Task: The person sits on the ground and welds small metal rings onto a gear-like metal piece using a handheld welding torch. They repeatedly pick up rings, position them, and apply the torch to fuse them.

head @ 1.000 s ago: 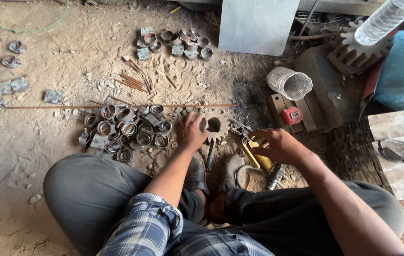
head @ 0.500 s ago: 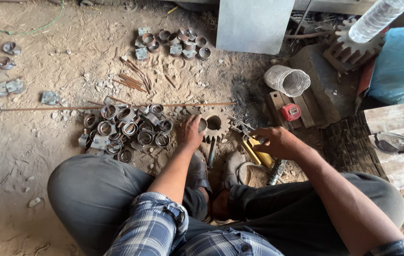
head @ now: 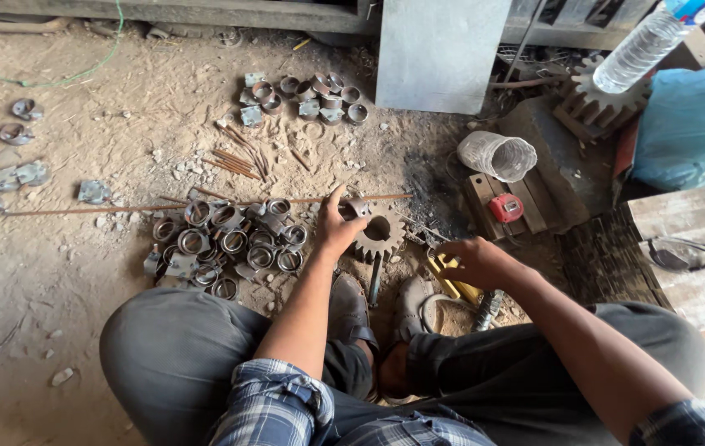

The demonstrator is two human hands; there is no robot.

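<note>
While the left hand pinches a small metal ring at the gear on the dirt floor, the right hand closes on a yellow-handled tool. Seating the ring looks underway; next needs steady alignment. A red tape measure lies beyond, a clear bottle upper right.

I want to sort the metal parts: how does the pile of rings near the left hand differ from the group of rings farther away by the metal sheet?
The near pile of rings is larger and packed together; the far group of rings is smaller and more spread out. The left hand is beside the near pile; neither hand is near the far group. Both lie on the sandy ground.
</note>
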